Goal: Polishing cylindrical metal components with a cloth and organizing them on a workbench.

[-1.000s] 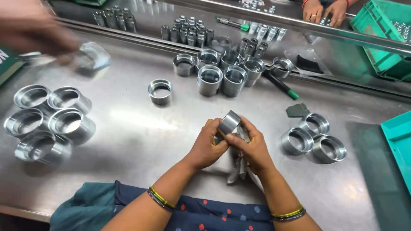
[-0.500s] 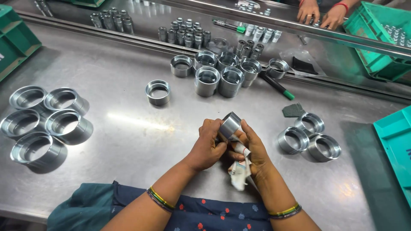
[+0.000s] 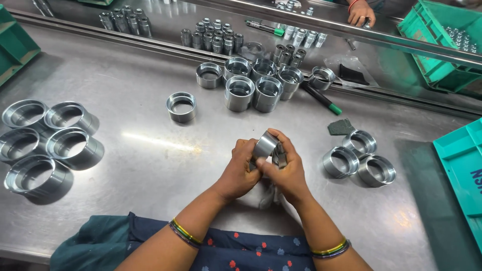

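My left hand (image 3: 241, 173) and right hand (image 3: 285, 170) are both closed around a short shiny steel ring (image 3: 264, 145), held tilted above the steel table (image 3: 130, 165). A white cloth (image 3: 267, 193), I think, is bunched under my right palm. Three similar rings (image 3: 359, 159) lie nearby, to the right.

shiny metal ring (image 3: 264, 145), tilted, above table, maybe w/ cloth

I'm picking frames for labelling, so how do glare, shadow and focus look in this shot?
Head view: a bright glare streak lies on the steel table left of the hands; the large metal rings at left cast soft shadows to the lower right; the metal ring in the left hand and right hand is sharp.
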